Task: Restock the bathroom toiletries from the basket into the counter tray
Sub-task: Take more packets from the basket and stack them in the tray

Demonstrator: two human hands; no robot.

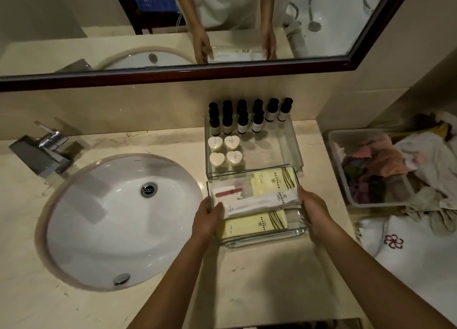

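Note:
Two clear glass trays stand on the counter right of the sink. The far tray (294, 145) holds several dark-capped small bottles (241, 123) and several heart-shaped soaps (226, 150). The near tray (267, 238) holds yellow packets (257, 223), white wrapped packets (257, 202) and a pink nail file (226, 192). My left hand (206, 220) grips the near tray's left wall, thumb inside. My right hand (314, 210) holds its right wall, fingers curled over the rim.
A round white sink (118, 220) with a chrome tap (44, 153) fills the left counter. A grey plastic basket (346, 197) of crumpled cloths sits at right, with a white embroidered towel (395, 242) below it. A mirror (173, 31) hangs above.

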